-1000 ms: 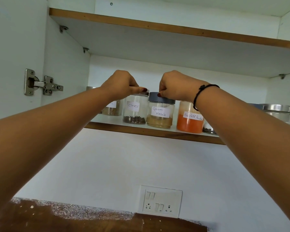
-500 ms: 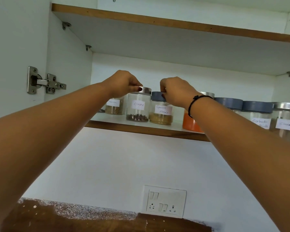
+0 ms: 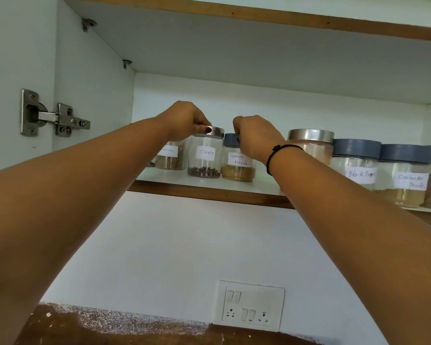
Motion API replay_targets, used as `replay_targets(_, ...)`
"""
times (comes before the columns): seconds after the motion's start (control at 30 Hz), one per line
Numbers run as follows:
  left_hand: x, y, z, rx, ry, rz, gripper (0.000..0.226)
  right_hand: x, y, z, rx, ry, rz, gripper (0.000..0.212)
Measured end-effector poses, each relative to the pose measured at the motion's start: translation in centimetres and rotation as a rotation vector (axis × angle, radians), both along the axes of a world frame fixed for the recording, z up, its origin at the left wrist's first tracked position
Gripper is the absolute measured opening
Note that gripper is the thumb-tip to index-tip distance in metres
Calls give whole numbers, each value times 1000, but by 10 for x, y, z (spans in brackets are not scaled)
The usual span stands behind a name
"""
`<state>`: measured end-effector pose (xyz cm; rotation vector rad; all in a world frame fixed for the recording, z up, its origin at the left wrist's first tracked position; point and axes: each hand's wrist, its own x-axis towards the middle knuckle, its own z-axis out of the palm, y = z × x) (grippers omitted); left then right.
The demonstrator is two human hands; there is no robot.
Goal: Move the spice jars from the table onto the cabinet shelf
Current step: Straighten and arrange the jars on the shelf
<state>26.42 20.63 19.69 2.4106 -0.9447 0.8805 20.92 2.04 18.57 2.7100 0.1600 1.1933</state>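
Two jars stand on the cabinet shelf [image 3: 209,192], so placement appears nearly complete: left hand [image 3: 184,120] pinches the lid [image 3: 217,131] of the Cloves jar [image 3: 205,158] just below it, right hand [image 3: 256,138] likewise pinches the Garam Masala jar [image 3: 237,168], and the next move should be releasing both cleanly.

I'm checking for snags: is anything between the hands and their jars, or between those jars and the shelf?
Nothing visible. The left hand pinches the silver lid of the clear Cloves jar; the right hand grips the blue-grey lid of the clear Garam Masala jar. Both stand on the white shelf.
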Motion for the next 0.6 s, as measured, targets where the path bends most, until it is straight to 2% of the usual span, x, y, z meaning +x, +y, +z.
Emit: replay_targets(0.6,53,-9,7,5,58,43,33,43,-8,-3,98,70,52,25)
